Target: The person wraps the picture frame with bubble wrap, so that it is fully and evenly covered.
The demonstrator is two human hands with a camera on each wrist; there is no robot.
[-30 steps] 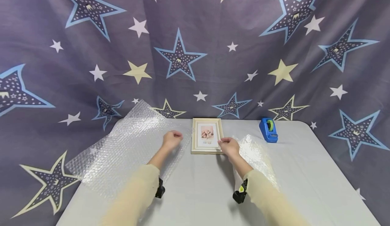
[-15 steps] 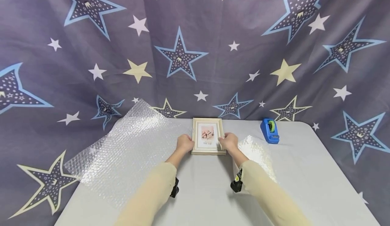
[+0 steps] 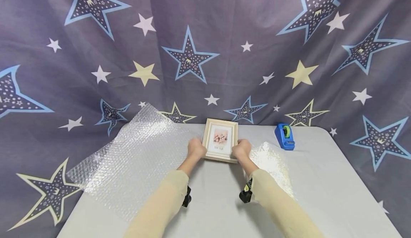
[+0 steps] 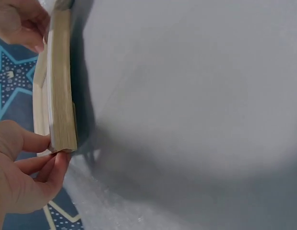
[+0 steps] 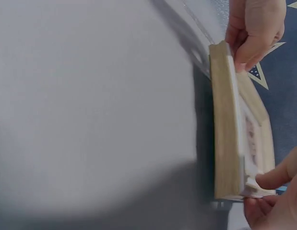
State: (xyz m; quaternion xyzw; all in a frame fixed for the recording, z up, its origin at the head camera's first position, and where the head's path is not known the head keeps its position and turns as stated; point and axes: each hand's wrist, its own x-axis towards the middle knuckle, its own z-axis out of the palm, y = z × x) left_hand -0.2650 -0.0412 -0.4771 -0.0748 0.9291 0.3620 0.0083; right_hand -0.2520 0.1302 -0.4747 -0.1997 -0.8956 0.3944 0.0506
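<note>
Beige frame [image 3: 220, 140] near the far edge of the surface [image 3: 337, 188] looks light, rigid, breakable; left hand [image 3: 196, 148] and right hand [image 3: 242, 148] rightly pinch its sides.

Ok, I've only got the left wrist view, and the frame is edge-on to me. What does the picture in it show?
Observer: The head view settles that: the frame holds a picture of pink flowers.

Operator: Good. No tape shows on my side. Is there any about?

Observer: Yes, the head view has a blue tape dispenser on the table, off to the right of the right hand and not touching it.
</note>
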